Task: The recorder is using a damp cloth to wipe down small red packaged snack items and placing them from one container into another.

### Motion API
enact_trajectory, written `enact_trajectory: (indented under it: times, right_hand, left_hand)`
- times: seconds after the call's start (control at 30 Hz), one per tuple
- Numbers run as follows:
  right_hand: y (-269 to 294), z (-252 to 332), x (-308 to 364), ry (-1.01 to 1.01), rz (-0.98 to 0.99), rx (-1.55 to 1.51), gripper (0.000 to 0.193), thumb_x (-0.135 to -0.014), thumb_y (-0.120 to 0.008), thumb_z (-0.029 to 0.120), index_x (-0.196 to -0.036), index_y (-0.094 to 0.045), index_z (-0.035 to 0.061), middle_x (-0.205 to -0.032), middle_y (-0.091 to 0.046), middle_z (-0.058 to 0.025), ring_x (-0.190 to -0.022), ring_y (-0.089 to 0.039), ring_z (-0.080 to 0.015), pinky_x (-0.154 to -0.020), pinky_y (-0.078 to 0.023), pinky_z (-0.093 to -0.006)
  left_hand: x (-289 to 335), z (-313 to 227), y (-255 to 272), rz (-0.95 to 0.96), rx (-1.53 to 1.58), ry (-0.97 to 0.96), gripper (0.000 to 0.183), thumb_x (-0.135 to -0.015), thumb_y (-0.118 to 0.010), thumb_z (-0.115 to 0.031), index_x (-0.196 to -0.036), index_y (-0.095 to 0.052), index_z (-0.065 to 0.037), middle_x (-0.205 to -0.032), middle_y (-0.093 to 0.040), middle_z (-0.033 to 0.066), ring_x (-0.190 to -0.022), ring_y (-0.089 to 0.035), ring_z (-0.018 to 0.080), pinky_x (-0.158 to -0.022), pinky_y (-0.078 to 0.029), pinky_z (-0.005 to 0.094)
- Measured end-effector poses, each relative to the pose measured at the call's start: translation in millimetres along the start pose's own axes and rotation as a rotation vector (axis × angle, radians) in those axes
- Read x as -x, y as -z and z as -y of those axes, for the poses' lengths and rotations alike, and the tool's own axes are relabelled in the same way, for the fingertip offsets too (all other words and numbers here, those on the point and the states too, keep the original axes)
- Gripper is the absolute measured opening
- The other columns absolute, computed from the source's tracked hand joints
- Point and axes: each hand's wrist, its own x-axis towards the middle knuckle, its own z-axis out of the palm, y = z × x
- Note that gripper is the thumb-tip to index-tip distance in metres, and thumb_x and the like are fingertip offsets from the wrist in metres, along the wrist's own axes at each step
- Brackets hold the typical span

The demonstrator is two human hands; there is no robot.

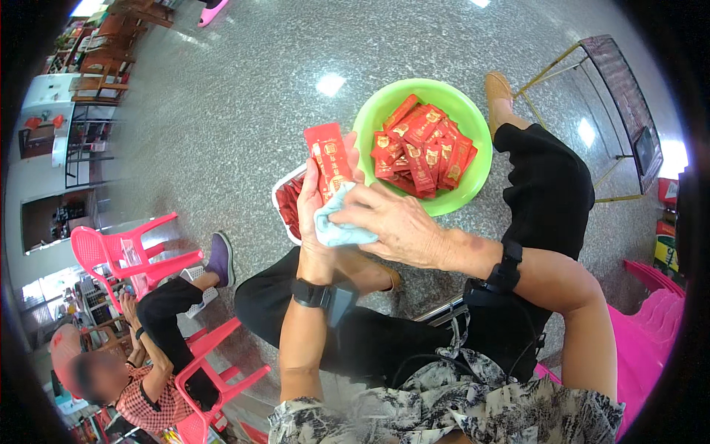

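My left hand (310, 203) holds a flat red packet (325, 148) with gold print, its top end sticking up past the fingers. Bunched in my right hand (407, 226) is a light blue cloth (340, 226), pressed against the packet's lower end. Just beyond and to the right stands a round light green basin (484, 152) with a pile of similar red packets (425, 144) inside. Partly hidden behind my left hand is a white container (279, 211), also holding red packets.
At the lower left another person (151, 392) sits by pink plastic chairs (137, 248). A metal-legged frame with a dark panel (621, 96) stands at the upper right. Bright pink plastic seating (651, 340) is at my right. Grey speckled floor (244, 96) lies around the basin.
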Motion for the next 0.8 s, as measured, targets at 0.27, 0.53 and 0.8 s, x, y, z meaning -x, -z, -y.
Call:
enact_trajectory:
  times: [0.27,0.53,0.8]
  right_hand:
    - [-1,-5,-1,-0.044,0.039,-0.066,0.043,-0.065,-0.068,0.008,-0.106,-0.058,0.0151,-0.104,-0.049,-0.0057,-0.098,-0.054,-0.0271,-0.076,-0.050,-0.0378]
    - [3,-8,5,-0.118,0.070,-0.174,0.043,-0.064,-0.065,0.002,-0.106,-0.060,0.0146,-0.097,-0.053,-0.0054,-0.092,-0.057,-0.0254,-0.075,-0.049,-0.0356]
    - [32,-24,0,-0.157,0.201,-0.155,0.032,-0.068,-0.066,0.011,-0.100,-0.065,0.0138,-0.089,-0.056,-0.0086,-0.086,-0.058,-0.0255,-0.075,-0.048,-0.0353]
  left_hand:
    - [9,-4,3,-0.239,-0.097,-0.007,0.052,-0.094,-0.039,-0.034,-0.130,-0.038,0.003,-0.102,-0.057,0.0130,-0.087,-0.056,0.0197,-0.076,-0.049,0.0325]
    - [11,-8,5,-0.244,-0.222,-0.106,0.034,-0.089,-0.054,-0.022,-0.116,-0.050,-0.002,-0.094,-0.058,0.0053,-0.082,-0.054,0.0141,-0.075,-0.048,0.0286]
    - [18,-16,28,-0.433,-0.532,-0.161,0.030,-0.083,-0.063,-0.008,-0.112,-0.054,-0.007,-0.101,-0.062,0.0050,-0.084,-0.063,0.0135,-0.077,-0.053,0.0287]
